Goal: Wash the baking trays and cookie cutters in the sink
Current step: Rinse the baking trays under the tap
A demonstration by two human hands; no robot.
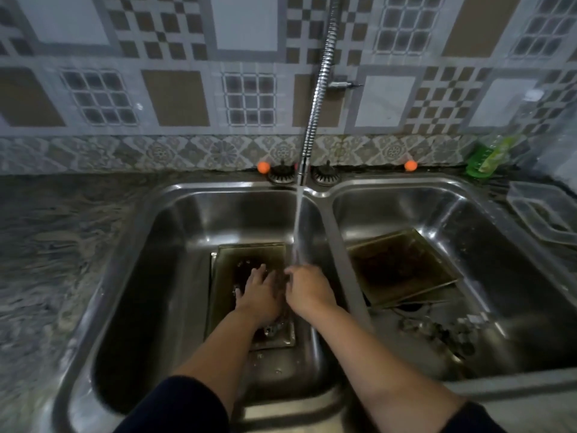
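Steel double sink (175,214), and in its left basin we see a baking tray (224,276) lying flat on the bottom, wet, dark residue on it. Left hand (257,292) lies on the tray, fingers straight and spread, grip released, palm down. Right hand (307,287) is just beside it, over the tray's right edge, right under the water stream (298,226); fingers bent a little, blurred, so we cannot tell whether its grip is on anything. The two hands are near each other, almost touching.

Right basin: more baking trays (402,267), stacked and tilted, leaning on the basin floor, brownish film inside. In front of them a blurred pile of small metal pieces, probably cookie cutters (437,331); shapes too blurred to tell.

Stream falls from a flexible ribbed metal tap hose (321,76) hanging down from the tiled wall (175,98). Two strainer plugs sit on the rim behind the tap end. Green dish soap bottle (487,154) stands at the back right on the stone surface (46,245), a clear plastic container (543,210) just in front of it. Dark sleeves at both elbows.
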